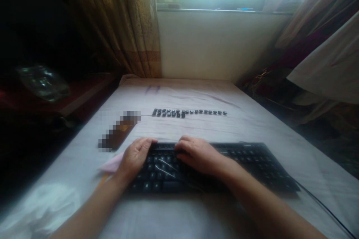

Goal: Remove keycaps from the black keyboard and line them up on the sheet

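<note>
A black computer keyboard [254, 164] lies on a cloth-covered surface in front of me. My left hand [137, 153] grips its upper left edge, thumb pointing along the top. Over the upper middle keys, my right hand [198, 153] has its fingers curled and pressed together; what they pinch, if anything, is hidden. Two thin shiny metal prongs, which look like tweezers [165, 168], rest across the left keys. Beyond the keyboard, several loose black keycaps [168, 113] stand in two rows, the back row stretching farther right.
A pixelated brown item [119, 132] lies left of the keycaps. Pink cloth or paper [112, 164] sits beside my left wrist, and a crumpled whitish sheet [47, 205] is nearer. The keyboard's cable [322, 201] trails right. Curtains [140, 26] hang by the window.
</note>
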Tool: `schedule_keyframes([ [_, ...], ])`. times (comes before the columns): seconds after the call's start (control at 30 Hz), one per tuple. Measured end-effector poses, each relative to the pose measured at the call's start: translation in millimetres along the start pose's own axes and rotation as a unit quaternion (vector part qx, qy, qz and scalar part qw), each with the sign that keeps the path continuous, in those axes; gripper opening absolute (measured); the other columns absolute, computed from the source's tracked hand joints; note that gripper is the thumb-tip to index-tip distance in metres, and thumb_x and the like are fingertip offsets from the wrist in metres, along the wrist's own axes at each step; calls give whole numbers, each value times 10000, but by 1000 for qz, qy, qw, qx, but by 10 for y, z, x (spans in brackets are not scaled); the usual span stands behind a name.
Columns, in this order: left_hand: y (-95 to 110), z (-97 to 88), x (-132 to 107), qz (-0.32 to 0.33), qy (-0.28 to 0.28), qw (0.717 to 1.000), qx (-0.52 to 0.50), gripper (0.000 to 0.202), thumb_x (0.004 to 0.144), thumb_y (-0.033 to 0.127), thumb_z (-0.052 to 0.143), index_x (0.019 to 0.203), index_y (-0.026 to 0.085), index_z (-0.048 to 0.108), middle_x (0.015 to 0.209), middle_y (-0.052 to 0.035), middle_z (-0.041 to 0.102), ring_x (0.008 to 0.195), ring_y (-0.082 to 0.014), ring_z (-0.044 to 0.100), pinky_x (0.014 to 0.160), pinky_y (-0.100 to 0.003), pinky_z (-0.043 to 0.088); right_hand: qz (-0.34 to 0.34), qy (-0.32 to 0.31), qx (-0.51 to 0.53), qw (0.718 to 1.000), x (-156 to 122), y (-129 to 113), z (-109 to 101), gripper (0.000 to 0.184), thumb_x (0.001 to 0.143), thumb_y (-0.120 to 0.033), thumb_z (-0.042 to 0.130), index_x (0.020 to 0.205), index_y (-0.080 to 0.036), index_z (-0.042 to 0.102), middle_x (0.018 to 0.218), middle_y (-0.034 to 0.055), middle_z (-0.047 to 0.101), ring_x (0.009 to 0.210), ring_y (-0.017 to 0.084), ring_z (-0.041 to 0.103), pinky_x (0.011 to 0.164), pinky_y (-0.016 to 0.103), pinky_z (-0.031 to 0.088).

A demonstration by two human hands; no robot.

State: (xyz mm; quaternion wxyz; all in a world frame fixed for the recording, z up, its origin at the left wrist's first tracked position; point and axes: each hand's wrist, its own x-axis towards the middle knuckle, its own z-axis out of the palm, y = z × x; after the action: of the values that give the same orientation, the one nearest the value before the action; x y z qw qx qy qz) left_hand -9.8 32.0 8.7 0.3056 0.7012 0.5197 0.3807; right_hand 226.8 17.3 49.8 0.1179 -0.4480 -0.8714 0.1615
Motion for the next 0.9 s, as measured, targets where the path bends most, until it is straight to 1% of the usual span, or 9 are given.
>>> schedule_keyframes([
  [0.1, -6, 0, -4, 0, 1, 1000, 2, 386, 917, 456, 415, 926, 204, 707, 957, -46, 720, 966, -221, 646, 911, -351, 475, -18, 5, 28, 999, -4, 33, 27, 249, 860, -205, 583, 1091, -209, 676, 984, 67, 642, 830, 167, 624, 767, 269, 480],
  [0.2, -7, 0, 1, 4, 2, 1000, 5, 380, 916, 447, 417, 924, 205, 710, 962, -45, 717, 972, -220, 641, 916, -350, 471, -14, 6, 39, 999, -4, 28, 37, 221, 856, -199, 585, 1044, -215, 700, 971, 63, 647, 809, 157, 624, 760, 259, 478],
  [0.3, -1, 2, 11, 5, 1, 1000, 2, 372, 916, 437, 420, 929, 205, 710, 963, -45, 717, 973, -219, 641, 915, -349, 470, 2, 7, 23, 1000, 0, -7, 20, 187, 828, -189, 604, 991, -195, 697, 956, 65, 649, 809, 166, 616, 750, 265, 473],
  [0.4, 8, 4, 15, 2, 2, 1000, -2, 372, 912, 436, 422, 927, 202, 711, 963, -48, 717, 975, -222, 642, 914, -353, 472, 4, 7, 11, 1000, 2, -28, 10, 185, 809, -186, 611, 981, -186, 679, 955, 65, 649, 824, 172, 611, 749, 266, 470],
  [0.57, 2, 4, 10, -1, 4, 1000, -7, 360, 907, 437, 437, 925, 207, 713, 963, -43, 717, 973, -219, 647, 917, -349, 475, -14, 12, -5, 1000, -1, -16, 21, 185, 806, -185, 604, 982, -182, 661, 966, 66, 660, 839, 180, 621, 752, 269, 474],
  [0.73, -11, 5, 13, -3, 8, 1000, -3, 372, 901, 452, 438, 921, 207, 717, 959, -50, 721, 971, -225, 647, 922, -362, 481, -24, 13, -19, 999, -1, -34, 17, 173, 807, -178, 608, 969, -184, 668, 947, 60, 682, 812, 178, 639, 726, 261, 479],
  [0.83, -3, 2, 13, 1, 9, 1000, -1, 385, 898, 464, 432, 911, 207, 718, 944, -51, 725, 951, -227, 653, 908, -367, 494, -30, 27, -22, 999, 0, -44, 37, 179, 798, -181, 615, 970, -176, 667, 912, 61, 686, 787, 177, 640, 706, 259, 483],
  [0.9, 5, 0, 11, 5, 10, 1000, 0, 388, 896, 466, 427, 904, 210, 719, 936, -50, 726, 942, -227, 656, 899, -370, 501, -34, 50, -21, 998, -2, -24, 58, 197, 786, -170, 615, 978, -173, 662, 910, 63, 687, 780, 174, 639, 703, 260, 487],
])
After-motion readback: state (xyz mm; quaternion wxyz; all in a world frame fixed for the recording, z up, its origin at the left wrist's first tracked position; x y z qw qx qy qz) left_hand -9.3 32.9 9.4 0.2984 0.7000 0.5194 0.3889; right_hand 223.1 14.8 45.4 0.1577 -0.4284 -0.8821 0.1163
